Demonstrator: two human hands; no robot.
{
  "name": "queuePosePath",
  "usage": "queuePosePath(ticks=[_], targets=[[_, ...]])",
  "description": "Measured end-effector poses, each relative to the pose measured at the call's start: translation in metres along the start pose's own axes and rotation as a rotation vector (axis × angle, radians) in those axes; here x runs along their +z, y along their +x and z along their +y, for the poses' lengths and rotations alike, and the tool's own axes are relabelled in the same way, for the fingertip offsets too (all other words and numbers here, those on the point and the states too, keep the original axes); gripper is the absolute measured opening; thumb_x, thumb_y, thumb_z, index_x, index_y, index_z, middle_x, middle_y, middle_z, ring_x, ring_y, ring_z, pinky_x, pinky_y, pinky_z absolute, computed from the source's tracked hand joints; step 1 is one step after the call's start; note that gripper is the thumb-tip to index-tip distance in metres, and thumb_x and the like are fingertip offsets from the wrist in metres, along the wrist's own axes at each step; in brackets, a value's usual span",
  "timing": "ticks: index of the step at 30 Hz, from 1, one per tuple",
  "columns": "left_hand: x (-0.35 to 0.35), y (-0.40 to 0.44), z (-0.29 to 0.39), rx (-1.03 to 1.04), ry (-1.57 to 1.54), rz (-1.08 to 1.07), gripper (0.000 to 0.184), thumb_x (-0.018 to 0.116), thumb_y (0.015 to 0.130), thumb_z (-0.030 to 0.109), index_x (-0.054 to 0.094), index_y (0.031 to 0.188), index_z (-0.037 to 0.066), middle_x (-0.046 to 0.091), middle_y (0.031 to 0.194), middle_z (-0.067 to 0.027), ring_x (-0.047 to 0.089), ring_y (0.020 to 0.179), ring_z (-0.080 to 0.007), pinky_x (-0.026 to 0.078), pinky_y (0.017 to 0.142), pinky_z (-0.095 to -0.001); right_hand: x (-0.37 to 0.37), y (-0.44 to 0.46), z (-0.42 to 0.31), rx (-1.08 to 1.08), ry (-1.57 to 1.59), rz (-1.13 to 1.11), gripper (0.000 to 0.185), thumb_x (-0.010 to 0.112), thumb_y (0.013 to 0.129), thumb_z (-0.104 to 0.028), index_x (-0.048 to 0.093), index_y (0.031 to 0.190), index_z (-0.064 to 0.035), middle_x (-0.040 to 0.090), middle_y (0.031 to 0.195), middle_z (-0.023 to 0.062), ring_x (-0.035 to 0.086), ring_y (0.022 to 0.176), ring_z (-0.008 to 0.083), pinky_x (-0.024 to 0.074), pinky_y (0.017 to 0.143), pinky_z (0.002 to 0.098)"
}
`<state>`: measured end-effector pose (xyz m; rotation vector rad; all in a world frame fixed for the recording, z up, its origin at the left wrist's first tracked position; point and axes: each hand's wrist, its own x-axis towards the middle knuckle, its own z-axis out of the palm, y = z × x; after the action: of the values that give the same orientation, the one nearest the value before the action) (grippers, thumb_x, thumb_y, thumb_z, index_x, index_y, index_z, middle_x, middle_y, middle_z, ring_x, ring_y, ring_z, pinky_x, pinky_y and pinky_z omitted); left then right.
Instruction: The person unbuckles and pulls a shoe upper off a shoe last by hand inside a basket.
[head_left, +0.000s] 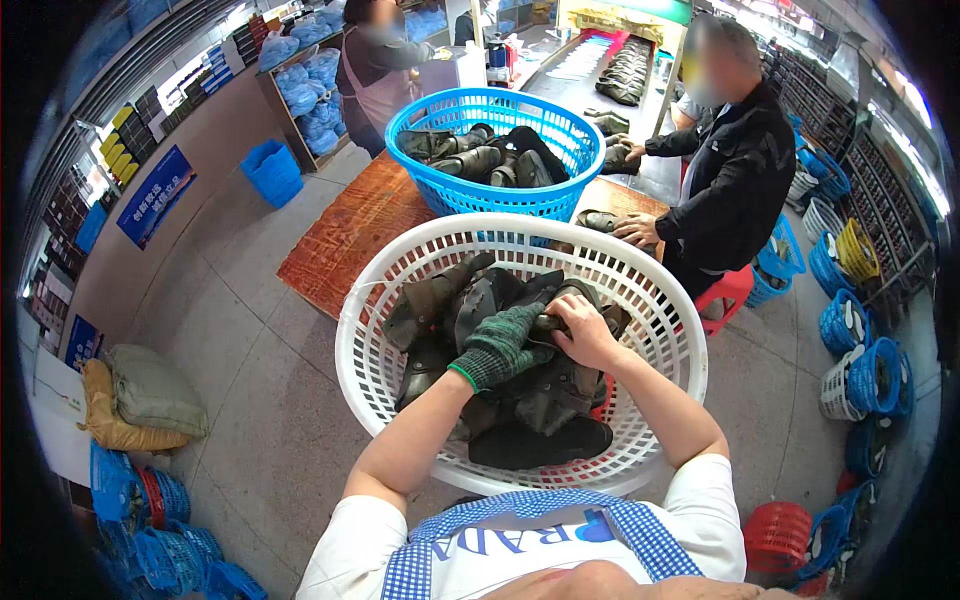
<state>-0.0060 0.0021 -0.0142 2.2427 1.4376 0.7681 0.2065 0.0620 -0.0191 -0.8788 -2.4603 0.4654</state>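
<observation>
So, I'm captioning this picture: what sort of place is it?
Probably a shoe factory or workshop: dark shoes lie piled in the white basket in front and the blue basket behind, and more shoes line what looks like a conveyor.

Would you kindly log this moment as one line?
left hand: gloved, on shoes; right hand: bare, on shoes; white basket: holds shoes

Brown wooden table (345, 240), blue basket (490, 200) on top, dark shoe (597, 218) beside

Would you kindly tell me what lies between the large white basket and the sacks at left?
In the head view, bare grey floor lies between the white basket and sacks.
</observation>
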Motion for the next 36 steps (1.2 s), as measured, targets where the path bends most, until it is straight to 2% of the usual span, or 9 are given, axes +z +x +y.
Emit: queuePosePath(ticks=[14, 36], targets=[[-0.005, 0.003, 0.005, -0.014, -0.028, -0.024, 0.072, 0.079, 0.081, 0.040, 0.051, 0.138, 0.006, 0.066, 0.121, -0.0202, 0.063, 0.115, -0.0383, 0.050, 0.098, -0.0472, -0.001, -0.001, -0.003, -0.008, -0.014, 0.021, 0.040, 0.070, 0.079, -0.004, 0.059, 0.116, -0.0071, 0.059, 0.116, 0.0145, 0.055, 0.114, 0.0369, 0.0466, 0.100, 0.0474], [-0.006, 0.002, 0.006, -0.017, -0.012, -0.037, 0.074, 0.079, 0.082, 0.041, 0.051, 0.139, 0.005, 0.064, 0.126, -0.0216, 0.062, 0.117, -0.0391, 0.050, 0.100, -0.0467, -0.003, 0.001, -0.003, -0.002, -0.026, -0.007, 0.038, 0.073, 0.078, -0.008, 0.057, 0.113, -0.0060, 0.058, 0.112, 0.0138, 0.054, 0.112, 0.0363, 0.0462, 0.099, 0.0462]])
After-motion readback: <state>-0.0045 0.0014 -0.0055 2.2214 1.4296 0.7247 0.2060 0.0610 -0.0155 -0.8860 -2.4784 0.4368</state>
